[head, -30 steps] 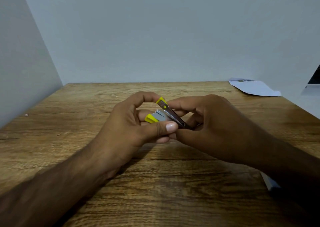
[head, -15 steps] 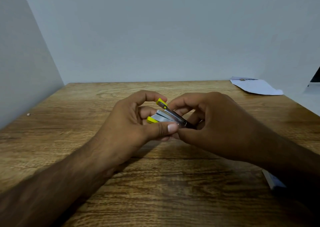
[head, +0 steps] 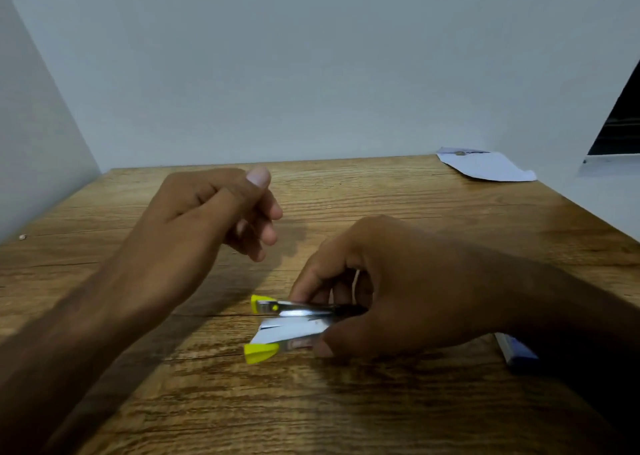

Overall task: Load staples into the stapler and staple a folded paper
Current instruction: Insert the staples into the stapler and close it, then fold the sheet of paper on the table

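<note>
A small metal stapler with yellow tips lies low over the wooden table, its two arms spread apart toward the left. My right hand grips its rear end, fingers on the upper arm and thumb by the lower one. My left hand hovers up and to the left, apart from the stapler, fingers loosely curled and holding nothing. A white paper lies at the table's far right corner. No staples can be made out.
A small blue and white box peeks out from under my right forearm near the right edge. Grey walls close in the table at the back and on both sides. A tiny pale speck sits at the left edge.
My left hand has let go of the stapler and lifted away to the upper left. My right hand has brought the stapler down toward me, and its arms are now spread wider.
</note>
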{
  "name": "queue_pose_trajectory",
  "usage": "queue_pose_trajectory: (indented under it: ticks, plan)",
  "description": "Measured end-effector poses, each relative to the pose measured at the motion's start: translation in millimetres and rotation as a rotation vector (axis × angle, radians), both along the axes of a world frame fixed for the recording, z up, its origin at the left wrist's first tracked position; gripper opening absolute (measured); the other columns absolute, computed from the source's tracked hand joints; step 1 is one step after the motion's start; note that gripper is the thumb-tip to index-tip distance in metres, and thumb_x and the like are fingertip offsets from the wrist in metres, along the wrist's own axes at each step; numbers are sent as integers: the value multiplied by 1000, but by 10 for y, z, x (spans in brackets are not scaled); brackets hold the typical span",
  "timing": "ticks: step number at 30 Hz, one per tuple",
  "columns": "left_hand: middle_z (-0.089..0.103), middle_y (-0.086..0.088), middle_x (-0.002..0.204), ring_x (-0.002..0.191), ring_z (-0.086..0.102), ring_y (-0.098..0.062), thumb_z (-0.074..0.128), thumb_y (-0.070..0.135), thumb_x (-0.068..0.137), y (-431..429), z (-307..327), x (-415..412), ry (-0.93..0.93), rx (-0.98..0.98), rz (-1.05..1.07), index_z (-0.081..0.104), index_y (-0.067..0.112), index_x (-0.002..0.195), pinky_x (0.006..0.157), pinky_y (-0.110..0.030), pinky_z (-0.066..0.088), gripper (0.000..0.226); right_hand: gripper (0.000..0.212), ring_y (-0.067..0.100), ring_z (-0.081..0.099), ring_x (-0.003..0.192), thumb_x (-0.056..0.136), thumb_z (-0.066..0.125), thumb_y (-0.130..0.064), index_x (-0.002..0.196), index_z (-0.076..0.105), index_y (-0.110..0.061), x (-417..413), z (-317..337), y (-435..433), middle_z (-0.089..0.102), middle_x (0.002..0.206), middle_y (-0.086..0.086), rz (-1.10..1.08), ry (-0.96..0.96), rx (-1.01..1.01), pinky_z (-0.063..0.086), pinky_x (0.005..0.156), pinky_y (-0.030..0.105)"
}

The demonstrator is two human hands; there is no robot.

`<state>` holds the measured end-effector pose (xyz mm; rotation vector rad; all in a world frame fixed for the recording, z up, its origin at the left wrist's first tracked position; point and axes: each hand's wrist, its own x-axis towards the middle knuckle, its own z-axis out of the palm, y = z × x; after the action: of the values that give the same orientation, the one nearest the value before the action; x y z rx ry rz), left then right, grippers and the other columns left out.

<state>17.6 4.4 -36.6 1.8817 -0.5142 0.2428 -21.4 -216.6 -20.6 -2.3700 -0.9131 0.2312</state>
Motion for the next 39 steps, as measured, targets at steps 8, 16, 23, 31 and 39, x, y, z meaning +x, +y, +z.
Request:
queue_pose_trajectory:
  ticks: [8, 16, 23, 31, 39]
  plan:
    - [67, -11, 54, 36, 57, -23, 53, 41, 101, -77, -82, -15, -66, 68, -36, 72, 16, 76, 43, -19, 46, 40, 30, -8, 65, 68, 79, 82, -38, 107, 77, -31, 0, -75, 57, 75, 86, -14, 60, 53, -46, 46, 58, 6]
    - [53, -9, 44, 21, 34, -14, 55, 51, 93, -61, -105, -2, -77, -4, 45, 72, 14, 79, 37, -13, 32, 43, 53, -10, 62, 67, 75, 84, -45, 124, 69, -29, 65, -153, 17, 74, 93, -13, 42, 62, 3, 46, 60, 9]
    - [72, -6, 63, 39, 63, -14, 64, 29, 98, -407, 146, 22, -200, 43, -119, 76, 16, 85, 43, -6, 42, 22, 34, -12, 57, 57, 84, 79, -32, 116, 72, -21, 285, -52, -195, 72, 83, -10, -124, 49, 87, 50, 64, 15]
    - [73, 12, 108, 77, 77, -9, 38, -31, 69, -1196, 374, 305, -281, 128, -189, 71, 21, 71, 27, -31, 46, 62, 20, 5, 66, 73, 85, 74, -21, 104, 78, -25, 599, 155, -1024, 77, 87, 3, -592, -146, 302, 52, 68, 18]
    - [65, -15, 56, 41, 58, -12, 35, -2, 64, -2206, 309, 789, -138, 253, -119, 58, 5, 59, 36, -33, 53, 25, 34, 14, 68, 98, 79, 56, -24, 107, 76, -23, 819, 33, -1681, 75, 101, -8, -939, -278, 195, 55, 87, 31]
